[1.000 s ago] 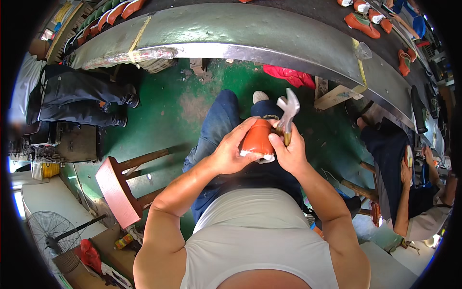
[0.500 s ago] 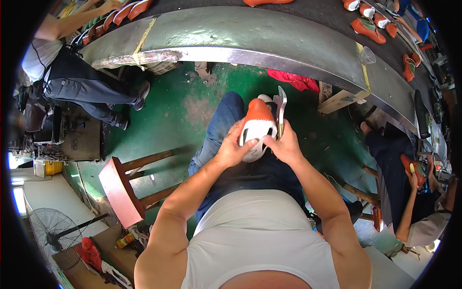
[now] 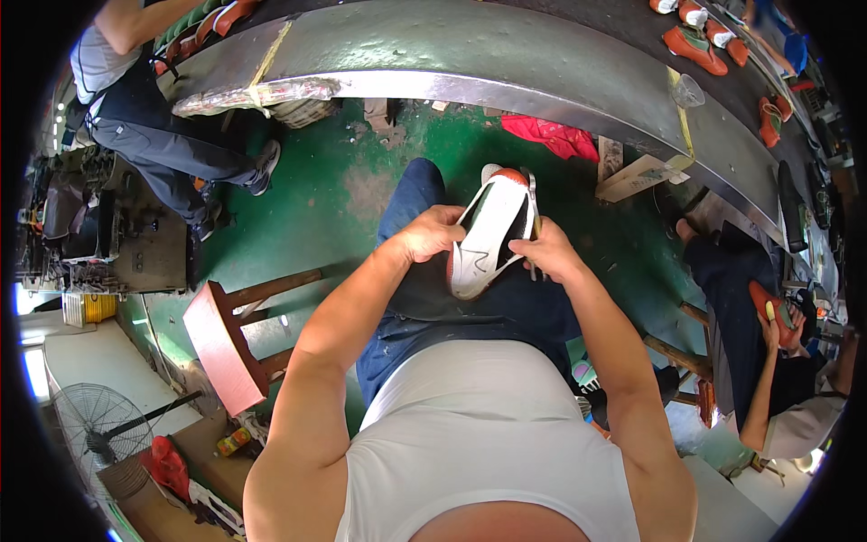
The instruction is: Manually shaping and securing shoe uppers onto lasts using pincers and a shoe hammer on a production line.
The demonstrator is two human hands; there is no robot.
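Note:
A red-and-white shoe upper [image 3: 483, 239] lies over my lap with its pale underside up and its reddish toe pointing away from me. Dark gaps show along both sides between the white bottom and the upper's edge. My left hand [image 3: 433, 235] pinches the left edge of the upper between thumb and fingers. On the other side, my right hand [image 3: 549, 251] is closed at the right edge, thumb over the rim. A slim metal hand tool [image 3: 533, 194] is also in that hand, running alongside the shoe; most of it is hidden, so its kind is unclear.
A long grey workbench [image 3: 406, 54] curves across ahead, with red shoes [image 3: 694, 50] on it. A pink-topped stool [image 3: 221, 339] stands left, near a fan [image 3: 99, 420]. One person [image 3: 167, 135] stands far left; another [image 3: 759, 361] sits right, holding a red shoe. Red cloth [image 3: 551, 135] lies under the bench.
The shoe upper has tipped so its whole white underside faces up. My left hand has shifted to its left edge, and the tool lies closer along the right side.

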